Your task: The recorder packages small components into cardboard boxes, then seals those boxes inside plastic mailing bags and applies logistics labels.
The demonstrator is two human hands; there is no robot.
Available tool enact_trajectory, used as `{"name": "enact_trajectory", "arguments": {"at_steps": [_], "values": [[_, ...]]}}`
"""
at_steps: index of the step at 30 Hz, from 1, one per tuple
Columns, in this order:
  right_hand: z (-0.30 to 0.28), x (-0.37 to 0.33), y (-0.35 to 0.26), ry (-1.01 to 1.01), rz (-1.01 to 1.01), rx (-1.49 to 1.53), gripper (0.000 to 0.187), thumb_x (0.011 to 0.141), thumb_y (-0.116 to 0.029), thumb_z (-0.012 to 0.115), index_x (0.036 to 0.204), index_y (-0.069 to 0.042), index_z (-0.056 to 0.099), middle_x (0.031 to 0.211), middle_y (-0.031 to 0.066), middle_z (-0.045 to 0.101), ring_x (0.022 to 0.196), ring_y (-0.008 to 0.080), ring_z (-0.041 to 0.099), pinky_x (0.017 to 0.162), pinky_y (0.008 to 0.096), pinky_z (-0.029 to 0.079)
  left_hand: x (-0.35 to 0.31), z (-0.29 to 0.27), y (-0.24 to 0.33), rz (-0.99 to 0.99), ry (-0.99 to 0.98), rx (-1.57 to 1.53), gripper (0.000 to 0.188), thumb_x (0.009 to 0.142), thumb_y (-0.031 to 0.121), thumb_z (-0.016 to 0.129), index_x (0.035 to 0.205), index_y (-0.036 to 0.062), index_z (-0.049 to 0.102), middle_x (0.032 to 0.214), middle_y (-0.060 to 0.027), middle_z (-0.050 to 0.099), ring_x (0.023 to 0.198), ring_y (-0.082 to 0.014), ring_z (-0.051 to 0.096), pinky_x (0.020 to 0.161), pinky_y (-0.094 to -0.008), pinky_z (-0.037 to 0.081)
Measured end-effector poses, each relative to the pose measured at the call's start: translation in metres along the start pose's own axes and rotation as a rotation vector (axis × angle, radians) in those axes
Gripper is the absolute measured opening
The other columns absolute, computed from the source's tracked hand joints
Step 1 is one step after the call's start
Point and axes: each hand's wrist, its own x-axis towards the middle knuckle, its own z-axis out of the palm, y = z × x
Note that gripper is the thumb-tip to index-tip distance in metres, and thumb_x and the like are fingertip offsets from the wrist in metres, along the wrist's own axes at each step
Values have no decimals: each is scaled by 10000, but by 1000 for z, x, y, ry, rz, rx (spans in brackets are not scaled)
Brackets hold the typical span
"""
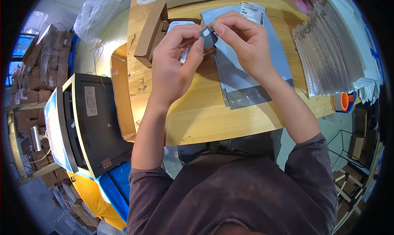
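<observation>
While an open cardboard carton (119,91) stands just past 9 o'clock, beside the wooden table (193,124), and a dark cabinet (108,124) fills 9 o'clock beyond it, a worker's bare hands meet near 12 o'clock over the tabletop. At 11 o'clock, a brown box (148,36) sits with its lid up, a white item (177,25) lying inside, partly hidden by the left hand (176,58). That hand pinches the lower left of a small grey piece (210,39) between thumb and forefinger, its other fingers curled. Held at 12 o'clock, above the box's right end and clear of the table, the piece looks thin, dark and flat-faced, with a pale rounded spot or opening near its top; which of the two, and whether it bends, cannot be told. The right hand (246,46), at 1 o'clock, pinches the piece's upper right edge with thumb and forefinger. The step in hand appears to be close two-handed fingertip work on this piece; the next move seems to call for a light, steady pinch from both sides. Between 1 and 2 o'clock, a grey-blue plastic mailer (240,81) lies flat beneath the right hand; at 2 o'clock stands a thick stack of plastic-wrapped sleeves (328,50), with an orange-and-blue ring-shaped object (344,102) at 3.
</observation>
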Motion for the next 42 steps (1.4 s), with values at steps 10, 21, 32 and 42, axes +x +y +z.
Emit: {"name": "enact_trajectory", "arguments": {"at_steps": [10, 21, 32, 42], "values": [[-2, -1, -5, -87, -149, -177, 135, 966, -55, 662, 1018, 36, 748, 1038, 58, 668, 844, 126, 562, 747, 251, 460, -1, 0, 5, -69, 13, -67, 111, 966, 2, 620, 1074, -12, 644, 1121, -75, 675, 921, -134, 602, 841, -245, 502], [-6, 4, -7, -251, -730, -770, 272, 895, -13, 701, 1164, 34, 699, 1200, 115, 607, 949, 191, 593, 869, 310, 507, 0, -6, 5, -215, 119, -360, 118, 1023, 84, 609, 1094, -10, 621, 1001, -91, 703, 802, -82, 582, 793, -222, 501], [-8, 3, 2, -94, 79, -32, 440, 934, 12, 699, 1352, 1, 560, 1092, 58, 648, 891, 145, 620, 809, 248, 522, 6, -12, 9, -144, 43, -192, 306, 1041, 103, 544, 1315, -34, 545, 1172, -213, 675, 869, -234, 714, 751, -295, 587], [-9, 5, 16, -268, 307, -172, 274, 973, -5, 661, 1247, -14, 659, 1204, 86, 676, 902, 145, 628, 781, 237, 520, 8, -97, 20, 429, 358, -361, 445, 967, 177, 465, 1383, 19, 471, 1119, -221, 646, 879, -301, 665, 713, -336, 511]]}}
